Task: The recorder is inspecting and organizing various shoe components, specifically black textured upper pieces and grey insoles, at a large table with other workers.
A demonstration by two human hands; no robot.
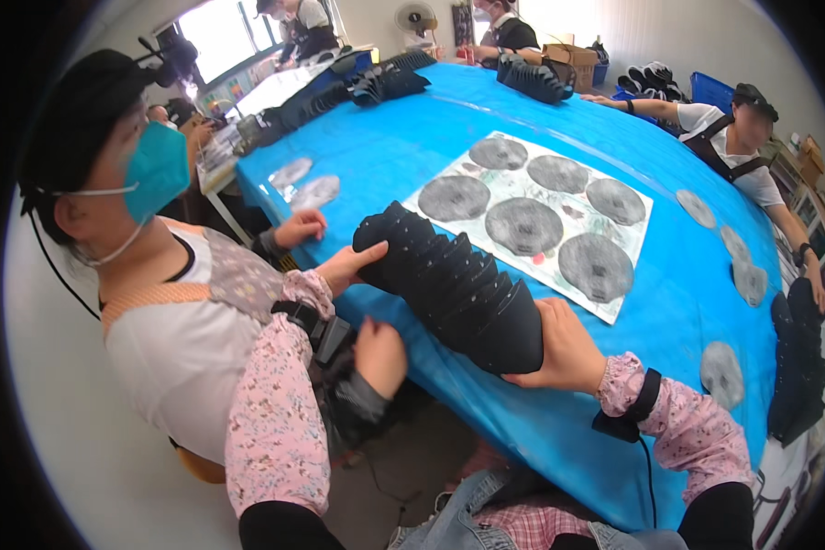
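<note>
A long stack of nested black curved pieces [449,289], with jagged overlapping edges and small pale specks, is held slantwise above the near edge of the table. My left hand [353,266] grips its upper left end, thumb on top. Around its lower right end my right hand [566,348] is closed, fingers on the smooth outermost piece. Beyond the stack lies a white board [573,213] bearing several grey round discs [524,226]. What the pieces belong to cannot be told.
Blue sheeting [385,147] covers the table. Loose grey discs [722,374] lie along its right side and far left. Other black stacks [533,78] stand at the far edge and right [797,362]. A masked co-worker [183,339] sits close at my left; others work around the table.
</note>
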